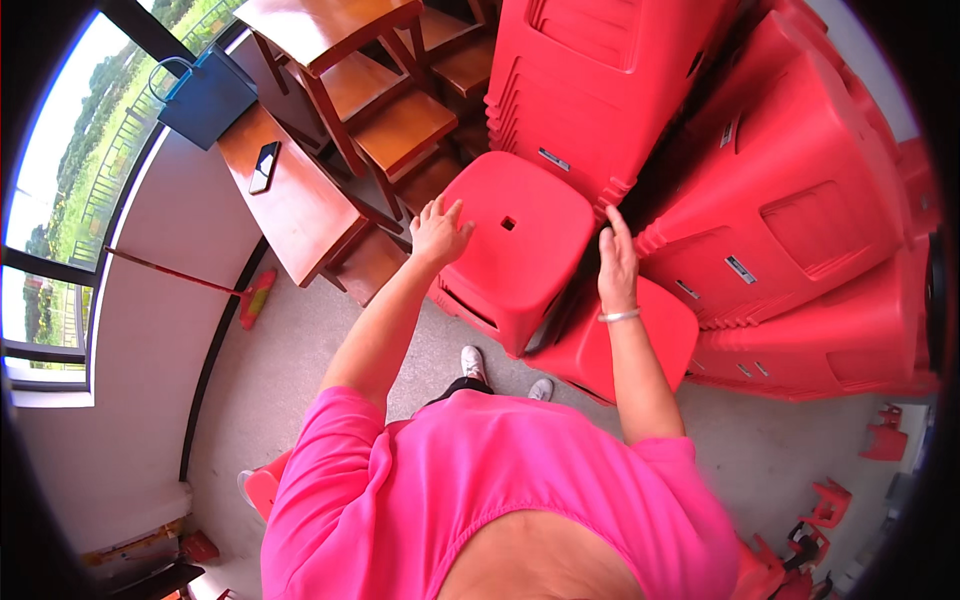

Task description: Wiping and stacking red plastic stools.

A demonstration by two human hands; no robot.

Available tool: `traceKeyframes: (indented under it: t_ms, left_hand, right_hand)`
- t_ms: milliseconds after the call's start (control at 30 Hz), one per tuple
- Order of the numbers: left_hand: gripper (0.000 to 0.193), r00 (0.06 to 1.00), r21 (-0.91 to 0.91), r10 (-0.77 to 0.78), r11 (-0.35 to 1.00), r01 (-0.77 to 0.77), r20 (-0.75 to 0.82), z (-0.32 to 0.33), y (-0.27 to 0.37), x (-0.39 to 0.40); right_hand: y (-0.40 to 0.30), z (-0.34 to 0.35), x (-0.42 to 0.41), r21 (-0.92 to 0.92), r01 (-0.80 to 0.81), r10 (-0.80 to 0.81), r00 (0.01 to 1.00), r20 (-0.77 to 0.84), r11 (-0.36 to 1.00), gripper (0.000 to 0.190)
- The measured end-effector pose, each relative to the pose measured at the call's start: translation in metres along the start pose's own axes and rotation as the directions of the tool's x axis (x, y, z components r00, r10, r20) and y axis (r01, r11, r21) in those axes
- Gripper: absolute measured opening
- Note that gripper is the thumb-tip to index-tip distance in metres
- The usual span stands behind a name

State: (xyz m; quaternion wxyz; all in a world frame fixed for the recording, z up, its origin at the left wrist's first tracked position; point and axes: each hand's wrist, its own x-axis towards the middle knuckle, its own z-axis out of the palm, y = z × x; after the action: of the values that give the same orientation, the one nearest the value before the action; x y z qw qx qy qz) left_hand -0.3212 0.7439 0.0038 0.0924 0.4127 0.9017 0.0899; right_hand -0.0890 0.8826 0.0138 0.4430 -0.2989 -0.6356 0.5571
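Observation:
A red plastic stool [517, 262] with a small square hole in its seat tops a low stack in front of me. Over the left side of that seat is my left hand [441, 234], fingers spread and holding nothing; I cannot tell whether it touches the plastic. My right hand [619, 262], a pale bangle at its wrist, is held out flat and empty just right of the same stool. Below my right forearm sits another red stool [664, 322], partly covered by the arm. A tall stack of red stools [577, 90] rises directly behind.
More stacked red stools [810, 195] stand at the right. Wooden tables and stools [405, 135] crowd the back left. A wooden bench [300, 202] bears a phone [264, 166] and a blue bag [208, 97]. By the windowed wall leans a broom [257, 300].

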Motion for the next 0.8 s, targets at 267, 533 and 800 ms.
traceKeyframes:
  t_ms: [267, 533, 800]
  left_hand:
    - [0.061, 0.998, 0.031, -0.007, 0.999, 0.009, -0.06, 0.067, -0.038, -0.083]
    - [0.046, 0.835, -0.085, -0.431, 0.871, 0.484, 0.342, 0.127, -0.095, -0.283]
    - [0.047, 0.576, -0.445, -0.751, 0.417, 0.793, 0.324, 0.145, -0.035, -0.462]
  right_hand:
    - [0.016, -0.044, -0.141, -0.036, -0.425, 0.393, 0.799, 0.455, 0.905, 0.025]
    - [0.044, -0.083, -0.138, -0.327, -0.356, 0.482, 0.602, 0.636, 0.875, 0.027]
    - [0.04, -0.039, -0.122, -0.42, -0.108, 0.433, 0.297, 0.851, 0.901, 0.025]
